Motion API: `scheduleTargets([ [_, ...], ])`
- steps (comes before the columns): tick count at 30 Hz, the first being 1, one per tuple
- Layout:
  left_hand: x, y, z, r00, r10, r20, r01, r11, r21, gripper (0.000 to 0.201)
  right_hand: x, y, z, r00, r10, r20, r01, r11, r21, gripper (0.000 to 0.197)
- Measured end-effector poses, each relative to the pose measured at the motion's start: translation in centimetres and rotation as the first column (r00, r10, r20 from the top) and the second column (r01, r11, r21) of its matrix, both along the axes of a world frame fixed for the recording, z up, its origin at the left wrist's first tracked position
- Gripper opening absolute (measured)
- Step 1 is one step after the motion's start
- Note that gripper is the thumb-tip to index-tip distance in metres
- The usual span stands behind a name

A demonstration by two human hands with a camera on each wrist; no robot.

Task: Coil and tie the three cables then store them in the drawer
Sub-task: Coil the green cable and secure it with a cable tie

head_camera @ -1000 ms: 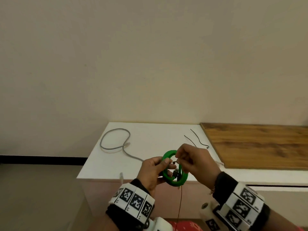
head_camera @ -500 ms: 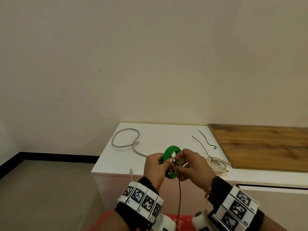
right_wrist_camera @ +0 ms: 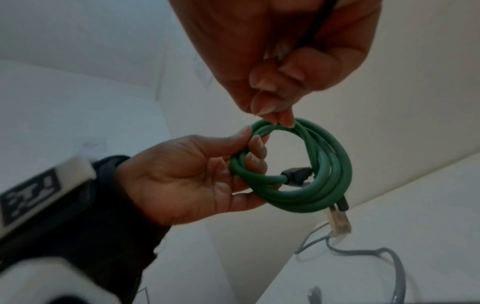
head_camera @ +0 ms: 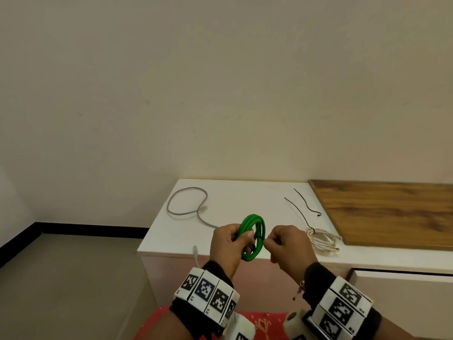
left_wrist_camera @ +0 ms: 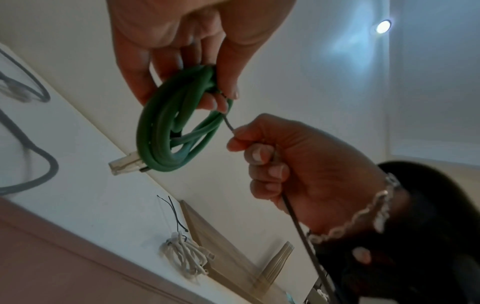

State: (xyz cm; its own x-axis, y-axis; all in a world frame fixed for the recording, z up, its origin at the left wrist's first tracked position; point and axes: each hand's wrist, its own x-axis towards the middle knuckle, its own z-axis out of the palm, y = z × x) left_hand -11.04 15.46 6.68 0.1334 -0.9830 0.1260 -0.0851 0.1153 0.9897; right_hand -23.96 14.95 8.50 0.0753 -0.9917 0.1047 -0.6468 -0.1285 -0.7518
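Observation:
My left hand (head_camera: 229, 244) grips a coiled green cable (head_camera: 255, 225) upright in front of the white cabinet top (head_camera: 232, 200); the same green cable (left_wrist_camera: 166, 131) (right_wrist_camera: 319, 176) shows in both wrist views. My right hand (head_camera: 285, 244) pinches a thin black tie (left_wrist_camera: 228, 123) that runs from the coil through its fist. A grey cable (head_camera: 188, 204) lies loose on the cabinet's left, one end hanging over the front edge. A white cable (head_camera: 323, 240), coiled and tied, lies at the right front.
Two spare black ties (head_camera: 304, 204) lie on the white top beside a wooden board (head_camera: 392, 214). A drawer gap (head_camera: 402, 271) shows under the cabinet edge at right. Bare floor (head_camera: 73, 278) lies to the left; red cloth (head_camera: 259, 322) sits below my wrists.
My right hand has drawn the tie to the right, away from the coil, and the two hands now stand slightly apart. The view has shifted left.

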Motion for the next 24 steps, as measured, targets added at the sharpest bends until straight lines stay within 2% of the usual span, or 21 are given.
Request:
scheduleTargets([
  [5, -0.7, 0.6, -0.4, 0.998, -0.052, 0.038, 0.053, 0.999, -0.01, 0.014, -0.7, -0.7, -1.0, 0.997, -0.052, 0.055, 0.045, 0.992, 0.121, 0.019],
  [10, -1.8, 1.1, -0.9, 0.997, -0.061, -0.056, 0.063, 0.997, 0.034, 0.042, -0.8, -0.9, -1.6, 0.936, -0.089, 0.342, 0.017, 0.978, 0.21, 0.031],
  [14, -1.4, 0.9, -0.8, 0.997, -0.028, -0.066, 0.031, 0.999, 0.036, 0.038, -0.3, -0.6, -1.4, 0.855, -0.026, 0.518, -0.105, 0.969, 0.222, 0.033],
  [20, 0.0, 0.8, -0.5, 0.998, -0.003, -0.066, 0.006, 0.999, 0.052, 0.018, -0.2, -0.7, -1.0, 0.796, 0.115, 0.594, -0.311, 0.92, 0.239, 0.028],
  [24, 0.5, 0.7, -0.6, 0.999, 0.016, -0.032, -0.015, 0.999, 0.036, 0.017, -0.2, -0.3, -0.6, 0.808, 0.164, 0.566, -0.363, 0.896, 0.257, 0.017],
])
